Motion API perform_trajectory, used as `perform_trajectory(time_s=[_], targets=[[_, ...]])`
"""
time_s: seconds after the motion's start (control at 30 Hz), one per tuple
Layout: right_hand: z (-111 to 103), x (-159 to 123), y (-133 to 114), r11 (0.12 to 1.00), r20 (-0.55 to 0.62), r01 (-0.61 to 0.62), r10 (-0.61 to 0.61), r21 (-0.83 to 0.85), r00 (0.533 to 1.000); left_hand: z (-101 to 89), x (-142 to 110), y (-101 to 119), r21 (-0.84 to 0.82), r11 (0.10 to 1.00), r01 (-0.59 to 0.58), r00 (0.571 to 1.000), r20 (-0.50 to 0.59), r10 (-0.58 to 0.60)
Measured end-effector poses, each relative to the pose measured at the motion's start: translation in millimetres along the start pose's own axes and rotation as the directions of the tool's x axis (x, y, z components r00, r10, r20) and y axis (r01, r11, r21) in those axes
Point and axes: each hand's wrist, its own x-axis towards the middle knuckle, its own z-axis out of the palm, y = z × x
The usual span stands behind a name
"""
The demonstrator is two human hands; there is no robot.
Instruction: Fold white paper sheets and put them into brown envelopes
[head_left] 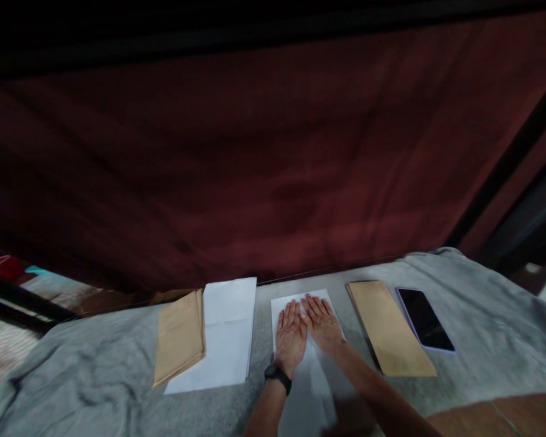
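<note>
Our left hand (291,337) and right hand (322,321) lie flat, fingers extended, gripping nothing, on the white paper (316,364), lower centre of frame. Looks like we're pressing it smooth. Next move likely calls for even pressure, no skewing on the grey cloth (222,406).

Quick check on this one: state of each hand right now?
Left hand: open, palm down, flat on the white rectangular paper, gripping nothing.
Right hand: open, palm down, flat on the same paper, gripping nothing.
</note>
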Motion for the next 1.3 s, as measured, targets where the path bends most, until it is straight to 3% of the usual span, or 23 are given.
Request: perform_trajectory(time_s=[0.27,0.53,0.73,0.87,1.0,1.3], targets=[[0.7,-3.6,16.1,0.987,-0.043,-0.152,0.151,-0.047,0.988,-10.5,-6.6,-41.1,0.1,0.987,0.129,0.991,-0.029,-0.127],[-1.4,-7.5,29.0,0.96,-0.087,-0.274,0.269,-0.058,0.959,-9.0,-9.9,-44.2,0.126,0.985,0.117,0.993,-0.043,-0.112],[0.3,11.7,-10.5,0.995,0.021,-0.088,0.087,0.04,0.996,-5.0,-10.2,-48.5,0.104,0.988,0.112,0.993,-0.036,-0.109],[5.0,14.2,-29.3,0.995,0.096,0.002,-0.011,0.097,0.995,-2.9,-11.1,-50.4,0.111,0.989,0.101,0.995,-0.038,-0.097],[4.0,11.2,-23.0,0.996,0.106,-0.033,0.025,0.08,0.994,-4.5,-11.3,-49.9,0.109,0.99,0.093,0.996,-0.025,-0.091],[-10.1,3.5,17.4,0.992,0.111,-0.123,0.124,-0.016,0.986,-7.7,-9.6,-46.6,0.095,0.988,0.125,0.992,-0.008,-0.125]])
